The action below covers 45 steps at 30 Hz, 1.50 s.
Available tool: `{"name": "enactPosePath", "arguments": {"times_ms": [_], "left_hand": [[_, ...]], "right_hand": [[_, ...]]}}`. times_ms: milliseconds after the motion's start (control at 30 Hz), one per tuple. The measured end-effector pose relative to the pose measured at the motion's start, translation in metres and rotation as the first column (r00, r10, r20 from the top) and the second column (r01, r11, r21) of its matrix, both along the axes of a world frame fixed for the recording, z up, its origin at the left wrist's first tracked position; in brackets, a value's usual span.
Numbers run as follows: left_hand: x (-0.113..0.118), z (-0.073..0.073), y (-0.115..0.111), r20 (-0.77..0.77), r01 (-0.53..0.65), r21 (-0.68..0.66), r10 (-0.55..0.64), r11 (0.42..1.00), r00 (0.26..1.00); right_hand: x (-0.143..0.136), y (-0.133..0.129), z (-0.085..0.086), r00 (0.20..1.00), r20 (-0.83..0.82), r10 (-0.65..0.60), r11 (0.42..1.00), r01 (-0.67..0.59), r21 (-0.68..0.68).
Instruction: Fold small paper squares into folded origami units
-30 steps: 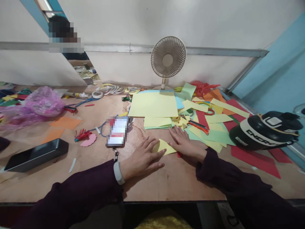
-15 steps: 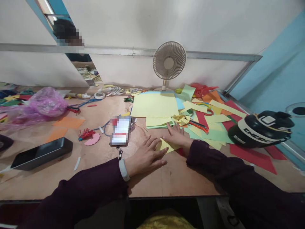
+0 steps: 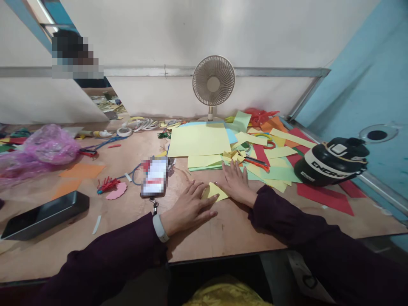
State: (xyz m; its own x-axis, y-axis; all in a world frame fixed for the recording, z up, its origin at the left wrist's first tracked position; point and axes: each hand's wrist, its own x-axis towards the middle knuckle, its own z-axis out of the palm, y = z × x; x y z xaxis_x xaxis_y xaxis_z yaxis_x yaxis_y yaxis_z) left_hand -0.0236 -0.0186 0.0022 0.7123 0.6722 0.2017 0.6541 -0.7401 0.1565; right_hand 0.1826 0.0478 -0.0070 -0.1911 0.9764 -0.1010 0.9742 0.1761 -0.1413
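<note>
A small piece of yellow paper (image 3: 215, 192) lies on the table between my hands, partly covered by them. My left hand (image 3: 189, 207) rests flat with fingers stretched out, its fingertips over the paper's left part. From the right, my right hand (image 3: 236, 182) lies palm down with spread fingers, touching the paper's right side. Just beyond are a stack of folded yellow and green sheets (image 3: 205, 162) and a large pale yellow sheet (image 3: 199, 140). Orange-handled scissors (image 3: 259, 164) lie among paper scraps right of my right hand.
A black jar-shaped bottle (image 3: 330, 163) stands at the right on coloured paper. A small fan (image 3: 213, 80) is at the back. To the left are an ID card on a lanyard (image 3: 154, 177), a dark oblong box (image 3: 46, 216) and a pink plastic bag (image 3: 52, 144). A person shows through a gap.
The view has turned slightly to the right, so most things sit further left. My right hand has shifted slightly over the yellow paper; both hands stay flat.
</note>
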Motion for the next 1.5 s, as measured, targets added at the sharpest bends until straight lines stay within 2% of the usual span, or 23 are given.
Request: {"name": "enactPosePath", "arguments": {"times_ms": [67, 267, 367, 467, 533, 633, 767, 833, 933, 1033, 1067, 1133, 1200, 1300, 1400, 1500], "left_hand": [[0.000, 0.001, 0.000, 0.009, 0.003, -0.002, -0.003, 1.000, 1.000], [0.000, 0.001, -0.001, 0.044, 0.003, 0.010, -0.003, 1.000, 0.999], [0.001, 0.000, -0.001, 0.021, 0.000, 0.029, 0.000, 1.000, 1.000], [0.002, -0.002, -0.001, 0.006, 0.013, 0.041, -0.013, 0.999, 1.000], [0.002, -0.004, -0.001, 0.005, 0.003, 0.042, -0.003, 0.999, 1.000], [0.001, -0.007, -0.002, 0.009, -0.030, 0.051, 0.029, 0.998, 1.000], [0.001, -0.006, -0.004, 0.043, -0.035, 0.050, 0.033, 0.998, 0.999], [0.001, -0.004, -0.003, 0.064, -0.033, 0.029, 0.032, 0.999, 0.997], [-0.001, -0.002, 0.004, 0.213, -0.091, -0.007, 0.090, 0.996, 0.973], [-0.007, -0.003, 0.015, 0.466, -0.248, -0.120, 0.275, 0.961, 0.841], [-0.009, -0.003, 0.018, 0.508, -0.278, -0.163, 0.323, 0.946, 0.799], [-0.011, -0.002, 0.021, 0.504, -0.280, -0.164, 0.324, 0.946, 0.801], [-0.011, -0.001, 0.022, 0.426, -0.216, -0.069, 0.224, 0.974, 0.877], [-0.007, 0.000, 0.018, 0.225, -0.048, 0.025, 0.042, 0.998, 0.973], [-0.002, -0.002, 0.014, 0.070, 0.051, 0.043, -0.054, 0.998, 0.996], [0.000, -0.005, 0.013, 0.019, 0.078, 0.088, -0.080, 0.993, 0.997]], "right_hand": [[0.015, -0.009, 0.001, 1.000, 0.022, 0.018, 0.999, -0.019, 0.042], [0.063, -0.029, -0.004, 1.000, 0.002, 0.012, 1.000, -0.012, 0.015], [0.077, -0.032, -0.004, 0.992, -0.120, 0.035, 0.992, -0.020, 0.127], [0.071, -0.031, 0.006, 0.918, -0.381, 0.106, 0.976, -0.022, 0.218], [0.059, -0.027, 0.015, 0.854, -0.507, 0.114, 0.990, -0.056, 0.129], [0.038, -0.020, 0.021, 0.822, -0.559, 0.106, 0.991, -0.131, -0.004], [0.020, -0.012, 0.013, 0.732, -0.680, 0.034, 0.980, -0.159, -0.122], [0.017, -0.012, 0.010, 0.679, -0.733, 0.042, 0.973, -0.193, -0.124], [0.018, -0.016, 0.011, 0.551, -0.833, 0.042, 0.947, -0.288, -0.142], [0.019, -0.018, 0.014, 0.457, -0.886, -0.078, 0.920, -0.310, -0.241], [0.020, -0.019, 0.014, 0.454, -0.885, -0.104, 0.917, -0.302, -0.262], [0.019, -0.019, 0.013, 0.495, -0.864, -0.098, 0.927, -0.271, -0.260], [0.018, -0.020, 0.010, 0.564, -0.826, -0.027, 0.951, -0.239, -0.195], [0.015, -0.022, 0.006, 0.667, -0.732, 0.137, 0.977, -0.215, -0.013], [0.015, -0.025, 0.007, 0.730, -0.646, 0.225, 0.972, -0.215, 0.096], [0.018, -0.027, 0.012, 0.771, -0.602, 0.209, 0.975, -0.212, 0.066]]}}
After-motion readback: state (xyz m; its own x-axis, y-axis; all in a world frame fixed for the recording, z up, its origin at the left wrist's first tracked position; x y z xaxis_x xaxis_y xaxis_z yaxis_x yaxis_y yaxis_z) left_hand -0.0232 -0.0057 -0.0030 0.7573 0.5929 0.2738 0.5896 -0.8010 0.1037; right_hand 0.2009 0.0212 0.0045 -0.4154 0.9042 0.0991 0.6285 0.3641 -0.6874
